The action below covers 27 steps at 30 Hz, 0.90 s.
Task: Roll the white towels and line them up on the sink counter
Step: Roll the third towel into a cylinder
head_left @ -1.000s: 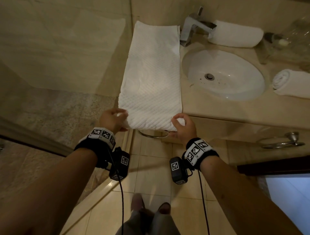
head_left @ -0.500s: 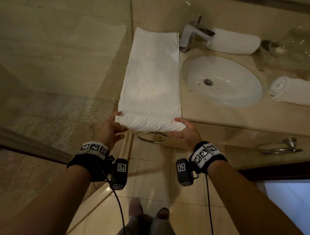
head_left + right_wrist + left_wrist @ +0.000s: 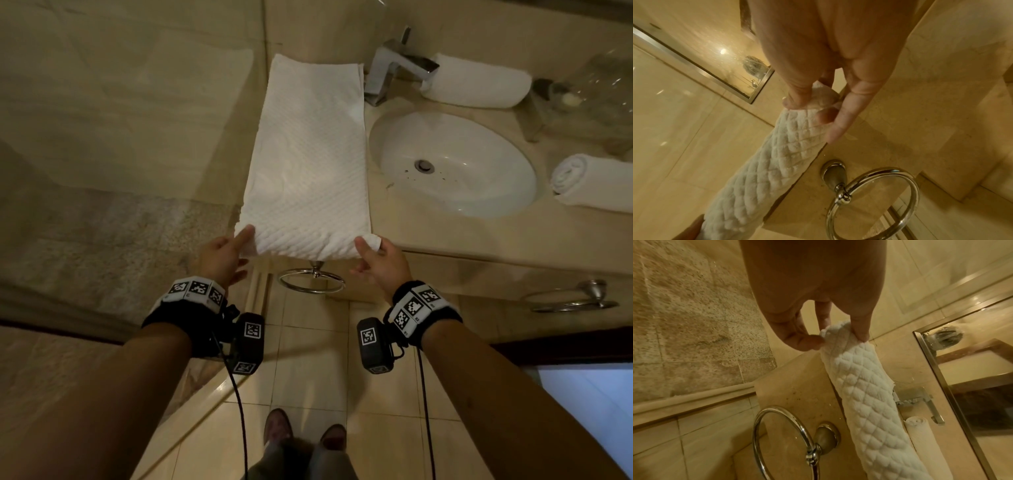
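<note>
A white quilted towel (image 3: 308, 161) lies flat along the sink counter (image 3: 479, 240), left of the basin. Its near end is turned over into a short roll (image 3: 869, 394) at the counter's front edge. My left hand (image 3: 236, 250) pinches the roll's left end (image 3: 836, 335) between thumb and fingers. At the right end (image 3: 818, 99) my right hand (image 3: 371, 251) holds the roll the same way, thumb on top. One rolled white towel (image 3: 476, 80) lies behind the faucet. Another rolled towel (image 3: 596, 183) lies right of the basin.
The white basin (image 3: 455, 164) and chrome faucet (image 3: 394, 65) are just right of the flat towel. A chrome towel ring (image 3: 311, 281) hangs under the counter front, with a second ring (image 3: 575, 298) further right. Glass ware (image 3: 599, 92) stands at the back right. A glass shower panel (image 3: 120, 137) borders the left.
Both hands have moved from gripping the towel's overhanging near edge to turning it over onto the counter. A short roll has formed there.
</note>
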{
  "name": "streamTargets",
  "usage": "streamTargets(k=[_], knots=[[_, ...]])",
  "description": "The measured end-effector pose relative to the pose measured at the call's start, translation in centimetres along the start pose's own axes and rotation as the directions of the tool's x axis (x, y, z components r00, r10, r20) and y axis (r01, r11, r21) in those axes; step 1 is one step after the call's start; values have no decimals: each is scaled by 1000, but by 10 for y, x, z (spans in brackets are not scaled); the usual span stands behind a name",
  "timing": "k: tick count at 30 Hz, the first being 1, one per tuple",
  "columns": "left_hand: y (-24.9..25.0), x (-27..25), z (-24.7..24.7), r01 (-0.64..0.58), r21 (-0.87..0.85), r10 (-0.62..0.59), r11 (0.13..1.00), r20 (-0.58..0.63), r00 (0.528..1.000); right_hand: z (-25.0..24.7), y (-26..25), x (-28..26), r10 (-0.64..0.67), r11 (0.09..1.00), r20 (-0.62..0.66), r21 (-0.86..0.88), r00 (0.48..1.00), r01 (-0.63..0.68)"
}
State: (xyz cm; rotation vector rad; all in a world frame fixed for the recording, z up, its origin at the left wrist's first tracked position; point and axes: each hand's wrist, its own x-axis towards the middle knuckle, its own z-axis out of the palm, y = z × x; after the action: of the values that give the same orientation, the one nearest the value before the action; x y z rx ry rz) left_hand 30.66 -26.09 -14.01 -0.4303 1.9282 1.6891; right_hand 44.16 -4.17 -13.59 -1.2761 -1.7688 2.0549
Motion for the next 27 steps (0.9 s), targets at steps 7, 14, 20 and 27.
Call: streamTargets(k=[7,14,20,27], knots=[[18,17,7,89,-52,-87,995,51,995,3,-19,9,-63,936,-112,-351,992,20],[37,24,34,102,463,-55,880,-114,992,17,-44,13,-438,634,-172,-755,882,168],[55,37,38,88,320,-87,943,-18,996,49,-32,16,-387,-1,561,-794,731,609],[62,39,36,71,401,-92,914,35,995,69,-30,37,-347,-117,450,-891,823,439]])
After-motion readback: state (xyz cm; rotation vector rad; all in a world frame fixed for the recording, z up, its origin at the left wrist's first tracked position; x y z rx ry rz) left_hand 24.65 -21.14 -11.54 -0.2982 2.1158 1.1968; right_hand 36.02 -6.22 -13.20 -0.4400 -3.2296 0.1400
